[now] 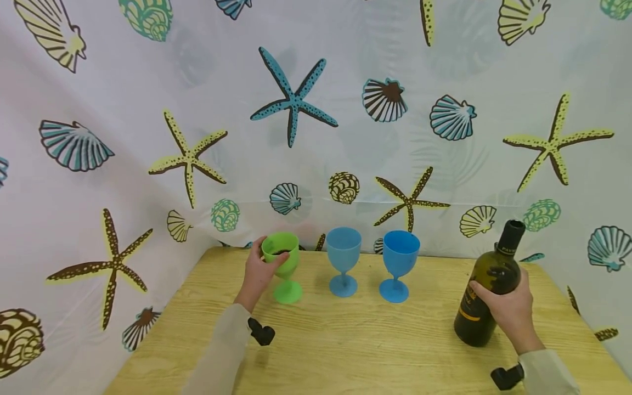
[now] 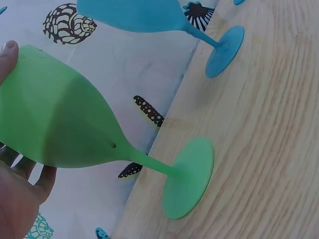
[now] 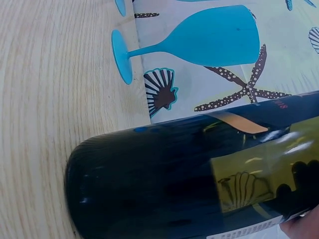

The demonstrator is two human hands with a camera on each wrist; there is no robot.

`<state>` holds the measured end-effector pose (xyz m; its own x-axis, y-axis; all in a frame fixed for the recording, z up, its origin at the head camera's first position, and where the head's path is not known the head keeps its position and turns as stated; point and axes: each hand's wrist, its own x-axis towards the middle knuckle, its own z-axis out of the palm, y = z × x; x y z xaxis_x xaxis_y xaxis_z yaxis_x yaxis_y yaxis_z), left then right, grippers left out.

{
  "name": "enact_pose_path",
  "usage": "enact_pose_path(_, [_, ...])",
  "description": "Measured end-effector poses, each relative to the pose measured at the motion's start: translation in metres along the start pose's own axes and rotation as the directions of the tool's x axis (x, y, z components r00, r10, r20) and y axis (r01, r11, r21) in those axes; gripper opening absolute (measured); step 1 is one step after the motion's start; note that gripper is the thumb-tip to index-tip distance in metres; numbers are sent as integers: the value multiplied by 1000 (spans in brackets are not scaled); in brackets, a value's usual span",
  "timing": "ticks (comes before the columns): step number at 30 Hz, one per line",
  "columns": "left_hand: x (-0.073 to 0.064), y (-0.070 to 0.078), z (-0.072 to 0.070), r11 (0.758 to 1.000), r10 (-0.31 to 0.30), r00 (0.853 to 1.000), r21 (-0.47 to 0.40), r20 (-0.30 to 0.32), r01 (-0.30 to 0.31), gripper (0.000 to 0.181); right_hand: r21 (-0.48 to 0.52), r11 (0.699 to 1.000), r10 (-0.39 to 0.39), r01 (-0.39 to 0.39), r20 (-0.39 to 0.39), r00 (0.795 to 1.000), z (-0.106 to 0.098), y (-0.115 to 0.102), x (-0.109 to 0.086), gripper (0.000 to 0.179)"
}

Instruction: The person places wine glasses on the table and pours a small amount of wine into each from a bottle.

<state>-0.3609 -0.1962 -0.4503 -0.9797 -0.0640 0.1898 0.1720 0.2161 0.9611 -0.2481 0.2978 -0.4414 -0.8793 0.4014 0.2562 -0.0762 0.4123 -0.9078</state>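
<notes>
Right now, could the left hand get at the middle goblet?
Probably yes, but not quite freely: the left hand holds the green goblet and would likely have to let go first. The middle goblet stands next along, with nothing standing between the two.

The pale green goblet (image 2: 79,117) stands upright at the left of the desk (image 1: 360,340), near the back edge — rounded bowl, thin stem, flat round foot — with something dark inside. The dark green bottle (image 1: 494,269) is roughly upright toward the right, its neck sleeved in black, an orange band low down.
</notes>
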Motion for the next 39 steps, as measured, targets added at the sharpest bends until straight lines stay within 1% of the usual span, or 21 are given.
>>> enact_pose_path(2, [2, 0, -2, 1000, -9, 1000, 18, -11, 9, 86, 0, 1000, -1, 1, 3, 1000, 0, 0, 0, 89])
enact_pose_path(3, [5, -4, -3, 1000, -5, 1000, 27, -20, 6, 88, -1, 1000, -1, 1, 3, 1000, 1, 0, 0, 90])
enact_pose_path(5, [6, -6, -4, 999, 10, 999, 41, -37, -8, 89, -3, 1000, 0, 0, -1, 1000, 1, 0, 0, 90])
enact_pose_path(10, [8, -8, -5, 1000, 22, 998, 12, -61, -22, 88, -13, 1000, 3, -3, -21, 1000, 1, 1, 1, 90])
enact_pose_path(16, [9, -11, -4, 1000, 27, 998, -15, -52, -27, 90, -13, 1000, 4, -5, -16, 1000, -1, 0, 1, 90])
enact_pose_path(22, [7, -11, -5, 1000, 22, 999, 8, -42, -22, 91, -8, 1000, 5, -5, -9, 1000, 0, 0, 0, 91])
enact_pose_path(26, [6, -8, -8, 998, 13, 1000, 66, -27, -11, 96, -6, 1000, 11, -11, -14, 1000, 1, 1, 0, 90])
enact_pose_path(30, [5, -3, -10, 988, 46, 999, 150, -24, -41, 97, -7, 1000, 23, -23, -18, 1000, 2, 2, 0, 91])
enact_pose_path(33, [5, 5, -10, 972, 102, 995, 214, -19, -95, 95, -8, 999, 37, -38, -18, 999, 2, 1, 0, 92])
enact_pose_path(36, [4, 15, -9, 952, 145, 989, 274, -3, -138, 93, -13, 999, 43, -43, -14, 999, 2, 0, -1, 92])
enact_pose_path(39, [5, 25, -4, 922, 177, 984, 346, 25, -174, 93, -17, 999, 40, -41, -14, 999, 1, -1, -1, 91])
